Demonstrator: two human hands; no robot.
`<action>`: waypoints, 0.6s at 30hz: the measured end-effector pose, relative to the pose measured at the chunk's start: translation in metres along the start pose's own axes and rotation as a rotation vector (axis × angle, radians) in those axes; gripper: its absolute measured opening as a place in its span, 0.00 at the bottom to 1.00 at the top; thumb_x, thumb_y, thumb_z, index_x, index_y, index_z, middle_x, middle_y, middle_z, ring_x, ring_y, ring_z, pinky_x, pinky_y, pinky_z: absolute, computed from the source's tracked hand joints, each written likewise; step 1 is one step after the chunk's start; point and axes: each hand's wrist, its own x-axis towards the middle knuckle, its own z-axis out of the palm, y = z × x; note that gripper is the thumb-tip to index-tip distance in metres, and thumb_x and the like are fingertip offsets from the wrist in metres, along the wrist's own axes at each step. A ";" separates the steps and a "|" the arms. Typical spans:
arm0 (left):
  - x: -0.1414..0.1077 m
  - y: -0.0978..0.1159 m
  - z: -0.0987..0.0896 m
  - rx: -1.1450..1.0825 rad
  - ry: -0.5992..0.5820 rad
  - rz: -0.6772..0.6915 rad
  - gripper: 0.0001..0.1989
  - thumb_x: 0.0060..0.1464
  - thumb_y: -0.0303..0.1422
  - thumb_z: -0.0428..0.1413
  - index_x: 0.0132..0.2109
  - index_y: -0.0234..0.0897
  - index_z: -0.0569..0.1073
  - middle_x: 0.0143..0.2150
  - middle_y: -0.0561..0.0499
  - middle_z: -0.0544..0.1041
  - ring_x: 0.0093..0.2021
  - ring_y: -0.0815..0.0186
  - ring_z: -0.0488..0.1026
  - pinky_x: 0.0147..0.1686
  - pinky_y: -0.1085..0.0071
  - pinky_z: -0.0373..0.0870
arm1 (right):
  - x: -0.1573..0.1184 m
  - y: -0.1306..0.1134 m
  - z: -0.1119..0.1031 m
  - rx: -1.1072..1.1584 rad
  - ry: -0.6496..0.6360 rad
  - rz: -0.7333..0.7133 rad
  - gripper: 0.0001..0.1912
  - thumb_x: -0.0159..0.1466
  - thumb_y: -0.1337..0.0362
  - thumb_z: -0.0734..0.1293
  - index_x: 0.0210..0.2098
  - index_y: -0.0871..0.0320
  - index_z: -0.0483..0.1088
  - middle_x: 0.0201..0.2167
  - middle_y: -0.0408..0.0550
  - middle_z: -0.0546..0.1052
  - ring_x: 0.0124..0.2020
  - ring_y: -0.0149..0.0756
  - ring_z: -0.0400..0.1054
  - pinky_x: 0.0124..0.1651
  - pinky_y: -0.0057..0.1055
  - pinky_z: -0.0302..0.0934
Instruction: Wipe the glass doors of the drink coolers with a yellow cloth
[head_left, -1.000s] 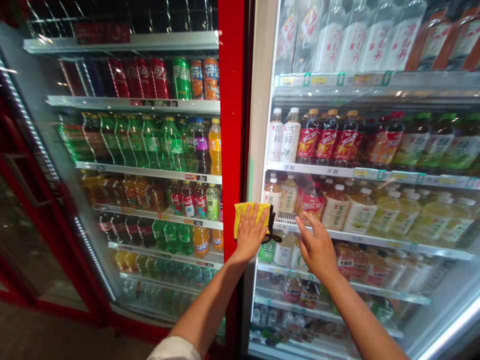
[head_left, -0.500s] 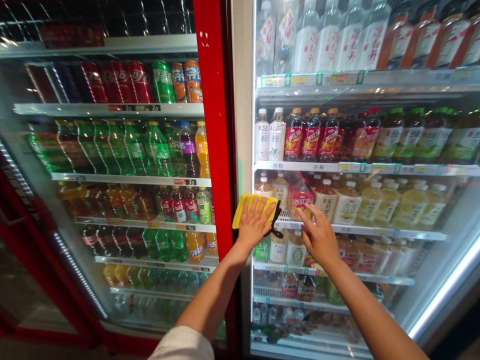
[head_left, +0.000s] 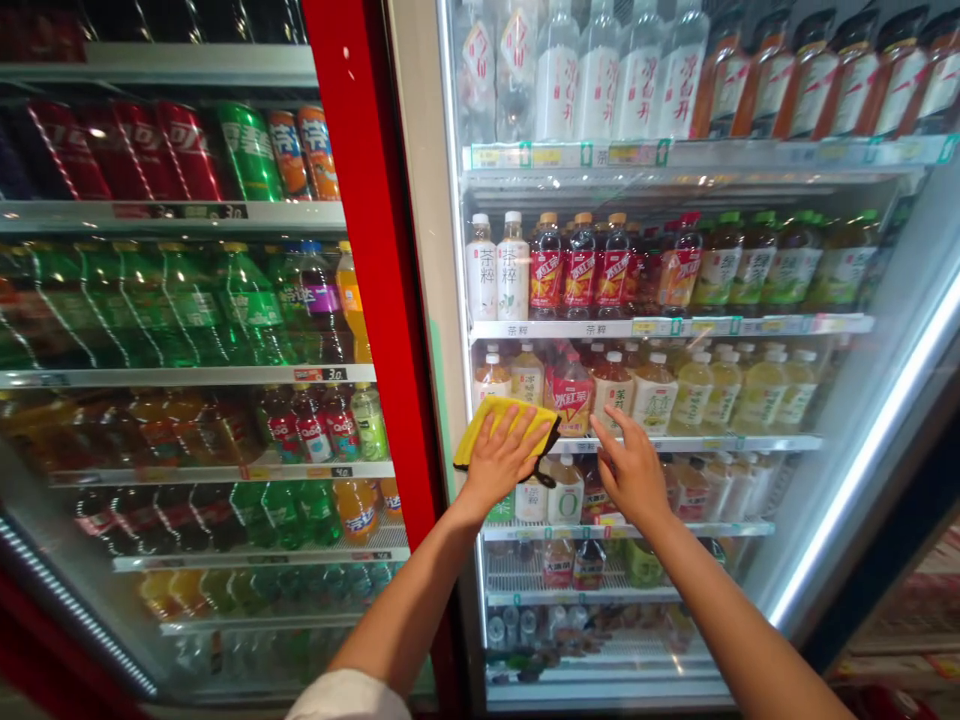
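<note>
A yellow cloth with a black edge and a small black loop lies against the glass door of the right-hand drinks cooler, near its left frame. My left hand holds it there, palm down, with fingers spread over the cloth. Further right, my right hand is up at the same glass with nothing in it, fingers apart and slightly bent; whether the fingertips touch is hard to tell. Behind the glass by that hand, a red-labelled bottle and a white-labelled tea bottle show.
Shelves of bottled drinks fill the right cooler. To the left stands a red-framed cooler with cans and green soda bottles. A pale upright frame runs between the two. A bright light strip slants at the right.
The view has swung right. The yellow cloth under my left hand has moved a little right across the glass, off the pale frame. My right hand has also shifted right against the bottles.
</note>
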 end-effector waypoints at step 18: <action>-0.028 0.014 0.023 -0.145 -0.088 -0.016 0.35 0.63 0.49 0.57 0.73 0.58 0.56 0.73 0.54 0.64 0.78 0.61 0.41 0.74 0.52 0.20 | -0.036 0.039 -0.012 -0.057 -0.072 0.112 0.37 0.65 0.74 0.61 0.71 0.47 0.58 0.69 0.58 0.62 0.69 0.54 0.59 0.64 0.58 0.63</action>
